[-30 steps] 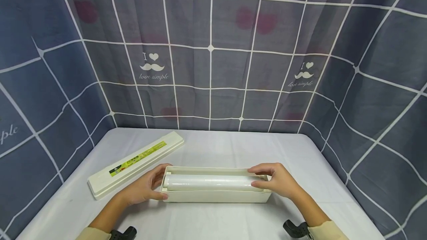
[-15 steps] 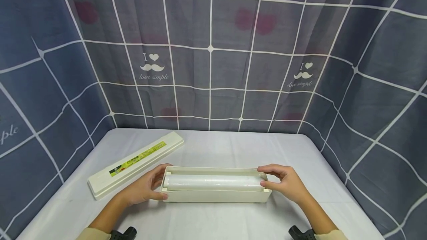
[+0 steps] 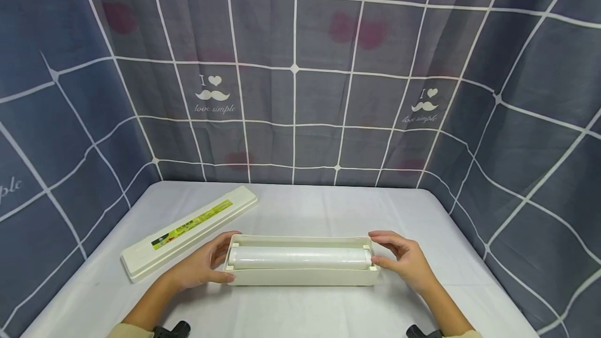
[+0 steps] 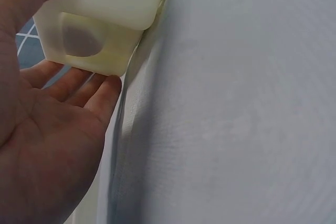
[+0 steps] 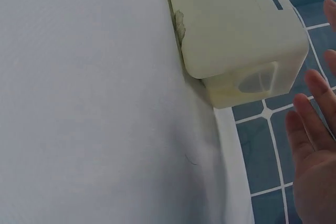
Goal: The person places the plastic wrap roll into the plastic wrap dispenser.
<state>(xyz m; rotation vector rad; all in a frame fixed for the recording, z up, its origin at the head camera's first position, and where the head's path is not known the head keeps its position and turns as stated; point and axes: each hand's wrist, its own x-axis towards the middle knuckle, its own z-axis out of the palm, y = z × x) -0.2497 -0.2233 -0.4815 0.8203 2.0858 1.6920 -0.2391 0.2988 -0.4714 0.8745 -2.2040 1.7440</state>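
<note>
In the head view, a long cream cling film box (image 3: 305, 278) lies lidless across the table, a roll of cling film (image 3: 300, 258) inside it. My left hand (image 3: 199, 266) holds the box's left end, thumb at the front corner and fingers at the back. In the left wrist view the fingertips (image 4: 111, 85) touch the box's end (image 4: 113, 40). Around the right end, my right hand (image 3: 408, 261) has thumb and fingers spread. The right wrist view shows its fingers (image 5: 317, 90) apart from the box (image 5: 236, 30), holding nothing.
The matching cream lid (image 3: 141, 255), with a yellow-green label (image 3: 191, 224), lies slanted at the left behind my left hand. A white cloth covers the table (image 3: 328, 207). Dark checked curtains (image 3: 272, 93) enclose its back and sides.
My right hand has moved right, off the roll's right end to beyond the box's corner, leaving that end of the roll visible. The left hand, box and lid stay put.
</note>
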